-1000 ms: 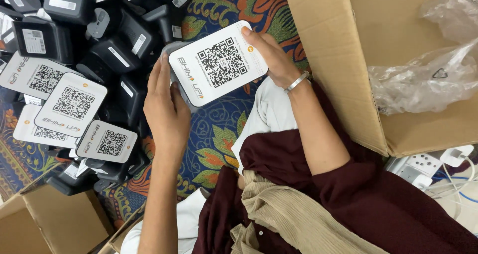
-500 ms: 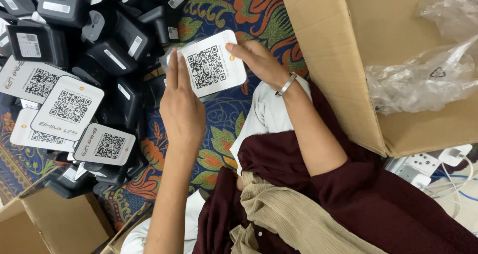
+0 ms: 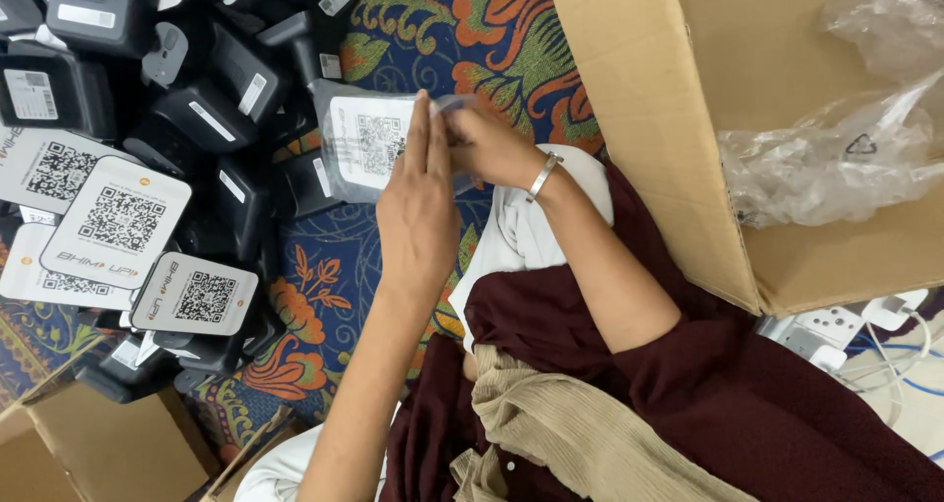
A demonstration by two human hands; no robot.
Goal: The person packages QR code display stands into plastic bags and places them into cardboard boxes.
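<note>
Both my hands hold one white device with a square code on its face [image 3: 366, 146], now inside a clear plastic bag. My left hand [image 3: 418, 207] lies flat against the bag's right side, fingers straight and pointing away from me. My right hand [image 3: 489, 146], with a metal bangle on the wrist, pinches the bag's open edge. The device hangs above a patterned blue, orange and green cloth [image 3: 492, 40].
A heap of black devices [image 3: 197, 79] and white coded ones [image 3: 116, 219] fills the left. A large open cardboard box [image 3: 669, 118] with crumpled clear plastic bags [image 3: 846, 148] stands on the right. A smaller box [image 3: 108, 443] is at bottom left; white plugs and cables [image 3: 846, 330] lie at right.
The white coded device moved away from me and left, shrinking in view, and it now sits in a clear plastic bag. My hands closed in on its right edge.
</note>
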